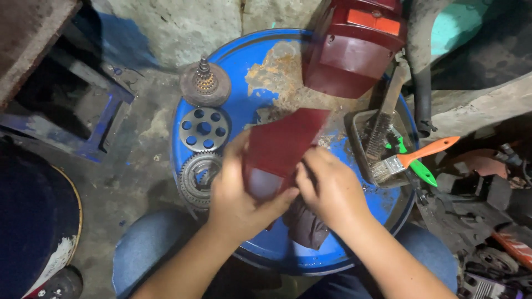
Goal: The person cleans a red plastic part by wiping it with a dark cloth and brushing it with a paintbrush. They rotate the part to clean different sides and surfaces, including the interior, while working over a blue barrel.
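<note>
The dark rag [306,224] is mostly hidden under both hands. The left hand [239,191] and right hand [331,188] each grip the blurry red cover [282,147], over the blue drum [260,83], pointing toward one o'clock.

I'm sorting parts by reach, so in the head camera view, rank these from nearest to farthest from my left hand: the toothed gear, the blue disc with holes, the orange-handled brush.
From the left hand:
1. Toothed gear, just to its left on the blue drum top.
2. Blue disc with holes, above the gear, farther up the drum.
3. Orange-handled brush, far across on the right, past the right hand, lying in the tray.
</note>
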